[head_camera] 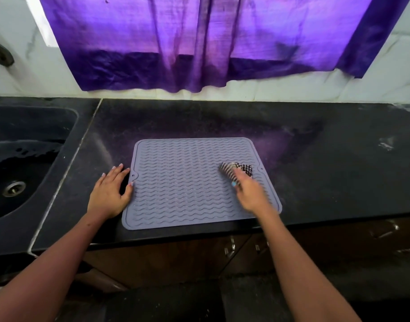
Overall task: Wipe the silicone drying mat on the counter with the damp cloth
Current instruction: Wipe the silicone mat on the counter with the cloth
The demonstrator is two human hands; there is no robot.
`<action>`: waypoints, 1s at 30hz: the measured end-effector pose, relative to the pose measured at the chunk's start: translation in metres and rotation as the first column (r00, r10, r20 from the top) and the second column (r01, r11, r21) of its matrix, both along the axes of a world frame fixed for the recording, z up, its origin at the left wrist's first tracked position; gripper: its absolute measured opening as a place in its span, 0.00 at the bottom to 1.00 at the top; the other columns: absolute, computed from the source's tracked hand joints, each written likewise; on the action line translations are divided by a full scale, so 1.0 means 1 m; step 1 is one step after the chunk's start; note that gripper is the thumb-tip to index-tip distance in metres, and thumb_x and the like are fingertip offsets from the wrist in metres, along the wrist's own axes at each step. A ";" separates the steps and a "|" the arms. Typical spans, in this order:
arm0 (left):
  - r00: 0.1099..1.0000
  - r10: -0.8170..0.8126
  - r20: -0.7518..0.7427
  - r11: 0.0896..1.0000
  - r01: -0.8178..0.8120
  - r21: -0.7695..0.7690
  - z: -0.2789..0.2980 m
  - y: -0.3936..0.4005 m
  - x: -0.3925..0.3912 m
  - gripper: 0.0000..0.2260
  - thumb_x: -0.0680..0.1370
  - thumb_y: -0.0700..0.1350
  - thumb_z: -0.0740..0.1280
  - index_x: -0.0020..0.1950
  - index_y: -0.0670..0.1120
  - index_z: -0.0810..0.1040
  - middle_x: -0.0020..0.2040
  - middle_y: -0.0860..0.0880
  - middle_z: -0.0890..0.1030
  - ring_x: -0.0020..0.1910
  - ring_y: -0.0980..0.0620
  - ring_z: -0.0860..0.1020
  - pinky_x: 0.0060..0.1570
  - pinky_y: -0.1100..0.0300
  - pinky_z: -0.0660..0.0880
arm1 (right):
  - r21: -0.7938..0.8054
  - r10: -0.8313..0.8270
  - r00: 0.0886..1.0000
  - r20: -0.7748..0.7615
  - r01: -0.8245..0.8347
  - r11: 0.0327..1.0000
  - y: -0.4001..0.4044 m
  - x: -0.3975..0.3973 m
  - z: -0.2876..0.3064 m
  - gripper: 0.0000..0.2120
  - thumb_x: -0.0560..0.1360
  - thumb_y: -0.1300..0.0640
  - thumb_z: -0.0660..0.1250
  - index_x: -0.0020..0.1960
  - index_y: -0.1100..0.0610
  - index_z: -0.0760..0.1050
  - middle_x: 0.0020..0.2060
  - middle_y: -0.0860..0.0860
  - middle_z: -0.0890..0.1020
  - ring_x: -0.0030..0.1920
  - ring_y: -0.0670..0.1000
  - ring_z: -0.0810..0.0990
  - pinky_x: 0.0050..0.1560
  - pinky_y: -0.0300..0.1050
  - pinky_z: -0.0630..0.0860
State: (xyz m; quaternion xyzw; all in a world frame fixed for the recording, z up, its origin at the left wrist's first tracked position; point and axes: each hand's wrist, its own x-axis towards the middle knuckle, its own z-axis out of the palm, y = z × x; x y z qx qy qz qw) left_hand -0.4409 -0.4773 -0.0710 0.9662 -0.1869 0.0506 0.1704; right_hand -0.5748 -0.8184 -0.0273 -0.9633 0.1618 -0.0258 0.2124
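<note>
While right hand (250,191) grips checked cloth (239,169), left hand (111,191) open, flat, pinning silicone mat (187,182); may slide if released.

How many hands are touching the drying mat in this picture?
2: the left hand rests on the drying mat at its left edge; the right hand holds the cloth on its right side.

Home kitchen (black counter (315,159), sink (25,159), curtain (199,43))
</note>
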 end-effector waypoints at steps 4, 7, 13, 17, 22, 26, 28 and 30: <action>1.000 0.007 -0.001 1.000 -0.007 0.014 -0.001 -0.001 0.000 0.32 0.74 0.62 0.47 0.72 0.46 0.67 0.74 0.46 0.64 0.75 0.48 0.60 0.74 0.50 0.52 | -0.075 0.000 0.997 -0.072 -0.005 0.997 0.009 0.005 -0.013 0.29 0.81 0.45 0.51 0.76 0.58 0.51 0.76 0.54 0.54 0.76 0.53 0.54 0.75 0.48 0.52; 1.000 0.009 -0.004 1.000 -0.009 0.014 0.001 -0.001 0.000 0.33 0.74 0.63 0.46 0.72 0.46 0.67 0.74 0.46 0.64 0.75 0.48 0.60 0.74 0.50 0.52 | 0.097 -0.191 0.981 0.035 0.187 0.977 0.006 0.020 0.004 0.20 0.79 0.49 0.57 0.66 0.60 0.70 0.64 0.57 0.74 0.62 0.57 0.74 0.56 0.46 0.71; 1.000 0.008 -0.006 1.000 -0.008 0.010 0.003 -0.001 -0.002 0.35 0.73 0.65 0.44 0.72 0.46 0.67 0.74 0.46 0.64 0.75 0.48 0.60 0.74 0.51 0.52 | 0.089 -0.439 0.889 -0.130 0.452 0.888 0.011 0.047 0.026 0.18 0.72 0.44 0.68 0.46 0.59 0.70 0.46 0.57 0.76 0.45 0.54 0.75 0.42 0.45 0.68; 1.000 0.006 -0.004 1.000 -0.006 0.005 0.004 -0.001 -0.004 0.36 0.72 0.65 0.44 0.72 0.46 0.66 0.75 0.46 0.64 0.75 0.48 0.60 0.74 0.51 0.52 | 0.215 -0.394 0.907 -0.150 0.419 0.882 0.006 0.047 0.024 0.18 0.75 0.45 0.64 0.34 0.54 0.64 0.37 0.53 0.74 0.38 0.52 0.71 0.33 0.41 0.64; 1.000 0.002 -0.003 1.000 -0.002 -0.008 0.005 -0.002 -0.004 0.35 0.72 0.64 0.45 0.72 0.46 0.67 0.75 0.46 0.64 0.75 0.48 0.60 0.74 0.50 0.52 | 0.308 -0.605 0.791 0.094 0.555 0.773 0.004 0.023 0.009 0.13 0.79 0.51 0.58 0.53 0.61 0.72 0.41 0.53 0.75 0.41 0.52 0.70 0.37 0.42 0.63; 1.000 0.004 -0.002 1.000 -0.005 -0.011 0.005 -0.002 -0.004 0.35 0.73 0.63 0.45 0.72 0.46 0.67 0.74 0.45 0.64 0.75 0.48 0.60 0.74 0.50 0.52 | 0.129 -0.582 0.791 0.188 0.568 0.813 0.012 0.017 0.005 0.13 0.79 0.53 0.59 0.58 0.61 0.65 0.45 0.58 0.78 0.39 0.54 0.74 0.35 0.44 0.65; 1.000 0.004 -0.003 1.000 -0.004 -0.009 0.006 -0.002 -0.005 0.35 0.73 0.63 0.45 0.72 0.46 0.67 0.74 0.46 0.64 0.75 0.48 0.60 0.74 0.50 0.52 | 0.032 -0.549 0.811 0.201 0.555 0.831 0.012 0.016 0.003 0.15 0.78 0.56 0.61 0.61 0.59 0.62 0.53 0.59 0.74 0.45 0.57 0.76 0.38 0.48 0.68; 1.000 0.005 -0.004 1.000 -0.005 -0.007 0.005 -0.002 -0.005 0.35 0.73 0.64 0.45 0.72 0.46 0.66 0.75 0.46 0.64 0.75 0.48 0.60 0.74 0.50 0.52 | -0.079 -0.440 0.859 0.263 0.474 0.877 0.011 0.013 0.002 0.15 0.75 0.63 0.62 0.61 0.58 0.64 0.55 0.59 0.70 0.47 0.57 0.73 0.40 0.47 0.66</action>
